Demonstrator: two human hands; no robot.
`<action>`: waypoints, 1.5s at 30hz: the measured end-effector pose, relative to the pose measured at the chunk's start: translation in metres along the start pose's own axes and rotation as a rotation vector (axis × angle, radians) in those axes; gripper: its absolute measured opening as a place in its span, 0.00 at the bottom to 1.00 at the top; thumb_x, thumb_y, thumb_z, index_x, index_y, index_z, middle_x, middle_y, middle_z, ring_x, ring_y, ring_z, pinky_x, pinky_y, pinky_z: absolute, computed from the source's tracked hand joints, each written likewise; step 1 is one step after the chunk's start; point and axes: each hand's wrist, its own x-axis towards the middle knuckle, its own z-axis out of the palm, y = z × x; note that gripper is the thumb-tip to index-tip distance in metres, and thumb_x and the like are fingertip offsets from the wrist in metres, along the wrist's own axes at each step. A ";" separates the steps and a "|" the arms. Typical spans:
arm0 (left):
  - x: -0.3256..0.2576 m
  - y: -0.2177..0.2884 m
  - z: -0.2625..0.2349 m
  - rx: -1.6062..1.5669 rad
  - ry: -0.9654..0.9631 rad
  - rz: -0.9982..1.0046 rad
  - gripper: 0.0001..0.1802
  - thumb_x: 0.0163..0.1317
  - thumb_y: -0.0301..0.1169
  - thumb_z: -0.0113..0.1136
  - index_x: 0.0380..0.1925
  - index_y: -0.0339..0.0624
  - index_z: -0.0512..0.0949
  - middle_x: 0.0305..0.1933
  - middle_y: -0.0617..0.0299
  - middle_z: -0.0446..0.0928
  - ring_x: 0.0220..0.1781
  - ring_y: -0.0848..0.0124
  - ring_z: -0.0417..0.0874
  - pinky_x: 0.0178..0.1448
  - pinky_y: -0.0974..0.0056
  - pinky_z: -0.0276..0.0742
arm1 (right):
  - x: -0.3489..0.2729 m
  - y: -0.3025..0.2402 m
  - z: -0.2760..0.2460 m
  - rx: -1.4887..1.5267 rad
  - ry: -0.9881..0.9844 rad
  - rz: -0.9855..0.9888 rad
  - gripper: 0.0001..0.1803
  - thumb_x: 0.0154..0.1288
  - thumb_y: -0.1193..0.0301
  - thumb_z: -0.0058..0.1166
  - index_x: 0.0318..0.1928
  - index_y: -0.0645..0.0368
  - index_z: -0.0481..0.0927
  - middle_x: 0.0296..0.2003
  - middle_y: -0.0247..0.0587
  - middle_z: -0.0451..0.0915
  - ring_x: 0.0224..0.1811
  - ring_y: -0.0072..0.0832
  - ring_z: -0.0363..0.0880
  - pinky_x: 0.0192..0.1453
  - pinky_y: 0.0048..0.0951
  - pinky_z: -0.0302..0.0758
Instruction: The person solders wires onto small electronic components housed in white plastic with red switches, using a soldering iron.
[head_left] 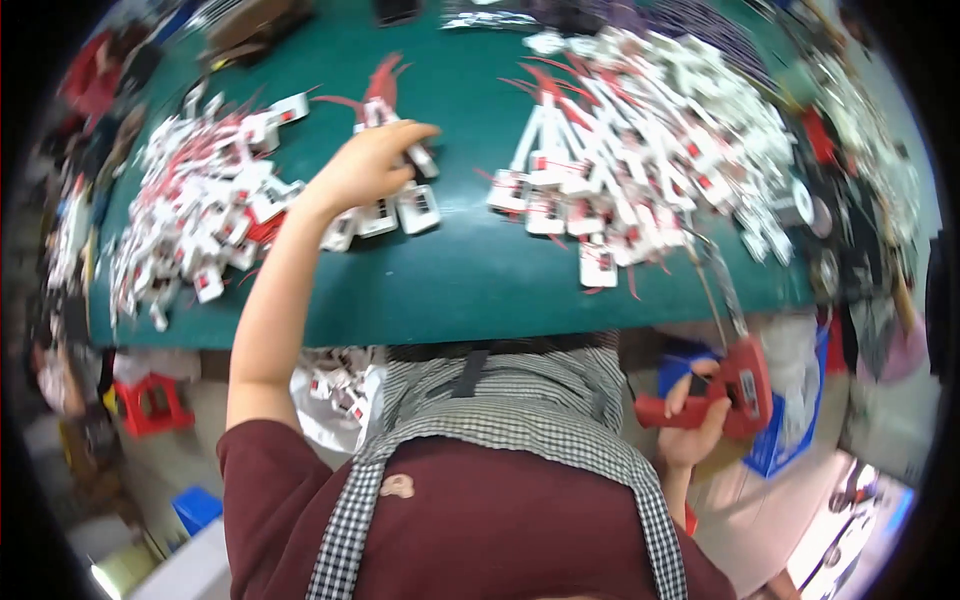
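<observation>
My left hand (372,165) reaches over a small bunch of white tag-like pieces (418,208) with red strands (383,82) on the green table. Its fingers are stretched out to the right, with the thumb apart below them, and the palm hides part of the bunch. Low on the right, off the table edge, my right hand (695,425) is wrapped round the grip of a red pistol-shaped tool (748,385). A long thin metal part (722,285) runs from the tool up toward the table's front edge.
A large heap of white pieces with red strands (600,175) covers the right of the table (430,290). Another heap (205,205) lies at the left. A white bag of similar pieces (340,400) stands below the front edge. A red stool (152,405) is on the floor.
</observation>
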 end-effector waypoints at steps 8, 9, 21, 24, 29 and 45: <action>-0.020 -0.003 0.005 -0.263 -0.014 -0.096 0.24 0.50 0.21 0.53 0.51 0.36 0.71 0.52 0.51 0.72 0.54 0.60 0.73 0.58 0.64 0.67 | 0.016 0.012 0.014 -0.069 0.037 -0.049 0.28 0.66 0.56 0.44 0.54 0.68 0.60 0.43 0.51 0.70 0.20 0.22 0.69 0.19 0.18 0.65; -0.019 -0.005 0.006 -0.295 0.012 -0.103 0.22 0.51 0.22 0.53 0.49 0.36 0.73 0.51 0.52 0.74 0.52 0.61 0.74 0.56 0.64 0.68 | 0.016 0.011 0.014 -0.084 -0.008 -0.040 0.27 0.67 0.55 0.42 0.54 0.66 0.60 0.45 0.48 0.69 0.22 0.20 0.68 0.21 0.18 0.65; 0.004 0.017 -0.001 0.118 -0.013 -0.240 0.09 0.52 0.26 0.57 0.33 0.37 0.79 0.36 0.55 0.80 0.39 0.58 0.79 0.44 0.59 0.74 | 0.016 0.009 0.019 -0.039 -0.016 -0.012 0.27 0.68 0.54 0.41 0.54 0.65 0.60 0.45 0.46 0.69 0.22 0.21 0.69 0.22 0.18 0.66; 0.003 0.014 0.003 0.207 0.023 -0.147 0.07 0.52 0.26 0.54 0.30 0.38 0.80 0.32 0.53 0.79 0.36 0.57 0.79 0.42 0.58 0.74 | 0.019 0.009 0.026 0.111 0.036 0.081 0.27 0.67 0.53 0.41 0.53 0.65 0.61 0.45 0.47 0.70 0.24 0.25 0.71 0.24 0.21 0.68; -0.003 0.014 0.011 0.225 0.112 -0.018 0.05 0.52 0.26 0.56 0.29 0.39 0.79 0.32 0.58 0.79 0.36 0.60 0.79 0.41 0.58 0.73 | 0.025 0.012 0.032 0.292 0.036 0.218 0.27 0.68 0.49 0.38 0.54 0.60 0.61 0.45 0.40 0.70 0.28 0.24 0.72 0.30 0.26 0.72; -0.067 0.133 0.094 0.031 0.527 0.054 0.10 0.37 0.21 0.61 0.25 0.40 0.76 0.34 0.62 0.76 0.36 0.64 0.78 0.37 0.63 0.74 | 0.033 0.066 0.098 0.665 -0.393 0.737 0.43 0.59 0.39 0.38 0.69 0.43 0.44 0.69 0.32 0.49 0.66 0.58 0.51 0.64 0.59 0.56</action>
